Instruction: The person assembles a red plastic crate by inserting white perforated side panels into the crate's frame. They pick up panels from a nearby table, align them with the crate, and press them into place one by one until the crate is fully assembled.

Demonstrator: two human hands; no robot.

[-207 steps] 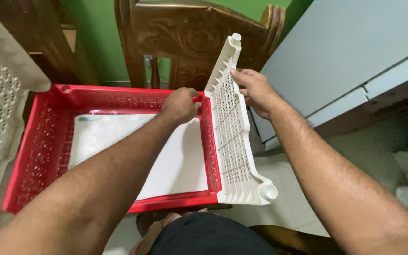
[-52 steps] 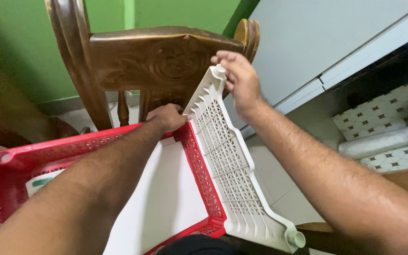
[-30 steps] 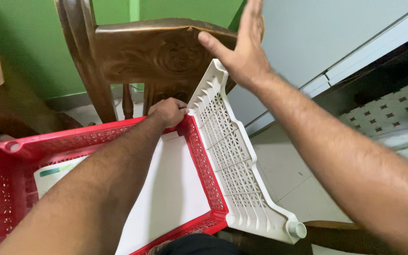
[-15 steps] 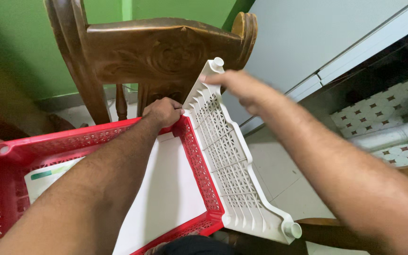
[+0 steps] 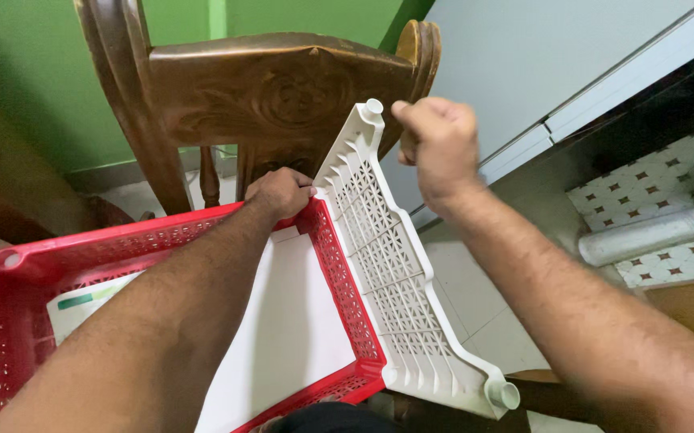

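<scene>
Left hand grips red crate corner; right hand fisted, empty, beside white lattice panel. Unsupported, panel could tip outward.

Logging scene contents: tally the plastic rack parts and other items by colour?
Red: 1, perforated plastic tray
White: 3, lattice side panel, sheet in the tray, roll on the tiled floor
Brown: 1, carved wooden chair
Total: 5

Home interior: carved wooden chair, green wall, tiled floor.
</scene>
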